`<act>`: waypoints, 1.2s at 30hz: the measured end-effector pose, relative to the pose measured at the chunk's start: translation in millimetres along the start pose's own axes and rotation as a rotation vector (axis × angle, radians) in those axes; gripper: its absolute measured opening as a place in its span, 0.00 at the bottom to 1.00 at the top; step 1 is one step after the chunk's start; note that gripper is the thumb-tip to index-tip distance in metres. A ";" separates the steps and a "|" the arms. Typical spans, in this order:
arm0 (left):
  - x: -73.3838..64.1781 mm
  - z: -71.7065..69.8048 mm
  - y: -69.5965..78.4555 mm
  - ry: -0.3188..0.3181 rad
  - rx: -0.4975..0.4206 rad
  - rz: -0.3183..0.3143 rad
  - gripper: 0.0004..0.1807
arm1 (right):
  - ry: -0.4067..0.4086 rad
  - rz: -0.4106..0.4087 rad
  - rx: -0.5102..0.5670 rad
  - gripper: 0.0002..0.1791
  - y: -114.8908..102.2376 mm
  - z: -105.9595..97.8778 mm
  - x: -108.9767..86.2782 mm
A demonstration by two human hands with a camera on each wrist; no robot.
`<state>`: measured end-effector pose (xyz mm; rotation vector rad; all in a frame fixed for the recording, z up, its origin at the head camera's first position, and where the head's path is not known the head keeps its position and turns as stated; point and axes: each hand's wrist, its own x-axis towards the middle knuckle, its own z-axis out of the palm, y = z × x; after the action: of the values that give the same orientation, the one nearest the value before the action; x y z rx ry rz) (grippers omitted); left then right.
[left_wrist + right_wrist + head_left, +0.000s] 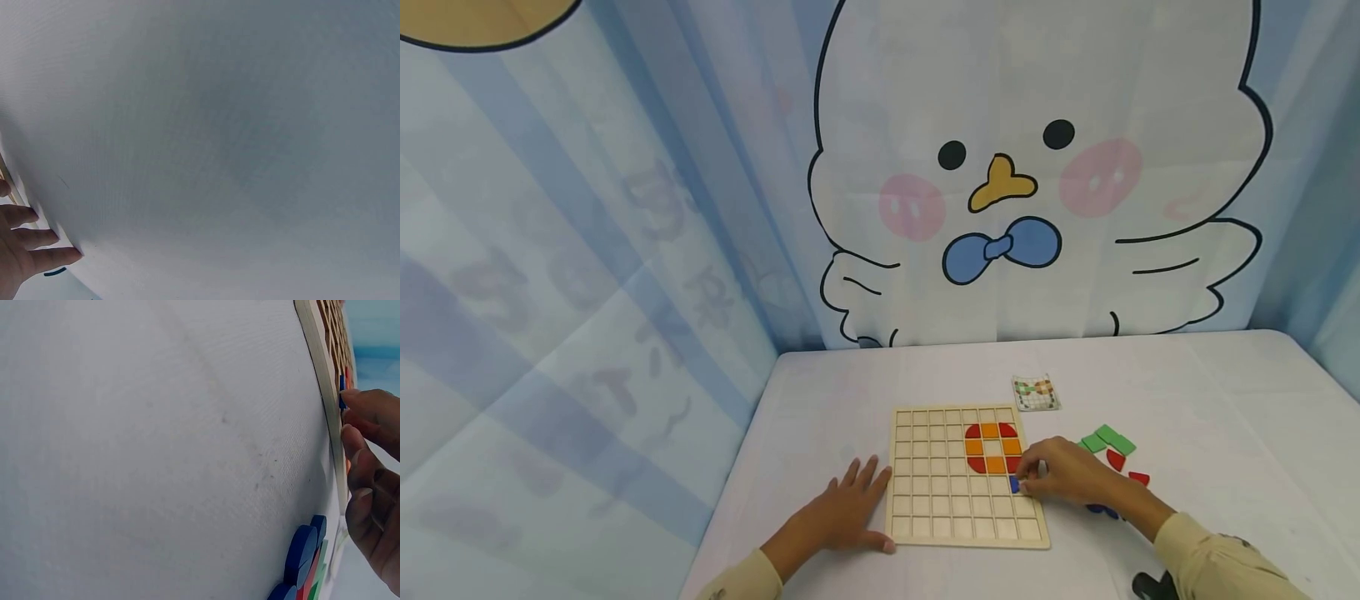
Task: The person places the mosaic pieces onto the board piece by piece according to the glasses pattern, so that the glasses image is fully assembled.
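A wooden grid board (927, 483) lies on the table with square cells. Red curved pieces (977, 465) and orange square pieces (995, 465) form a ring round one bare cell in its upper right. Just below that ring, at the right edge, my right hand (1067, 471) pinches a small blue piece (1014, 484) at a cell; the right wrist view shows the fingertips against the blue piece (342, 394). My left hand (848, 508) rests with spread fingers on the table at the board's left edge, its fingertips near or touching the frame.
Right of the board lie loose green squares (1107, 437), red pieces (1116, 459) and blue pieces (1103, 510), partly behind my right arm. A small patterned card (1036, 393) lies behind the board. A black object (1152, 586) sits by the right sleeve.
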<state>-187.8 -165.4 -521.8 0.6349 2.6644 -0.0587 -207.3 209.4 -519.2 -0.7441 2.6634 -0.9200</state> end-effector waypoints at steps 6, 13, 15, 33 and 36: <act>-1.0 -2.6 1.1 0.001 -0.019 0.005 0.62 | -0.050 0.006 0.086 0.10 5.5 -0.7 -1.1; -4.0 -1.0 0.2 -0.002 -0.012 0.012 0.62 | -0.008 0.012 0.134 0.13 17.2 -7.0 -16.9; -2.3 -0.3 -1.0 0.003 -0.003 0.012 0.62 | 0.014 0.036 0.134 0.13 21.8 -13.1 -23.2; -5.5 -5.1 -0.6 0.004 -0.022 0.001 0.61 | 0.105 0.143 -0.025 0.14 51.3 -31.4 -68.2; -5.7 -4.3 -0.1 0.000 -0.041 0.006 0.61 | 0.090 0.152 0.005 0.16 56.3 -29.5 -76.5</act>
<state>-184.8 -167.4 -515.6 0.6298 2.6568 -0.0018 -175.3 303.2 -528.0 -0.5011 2.7484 -0.9406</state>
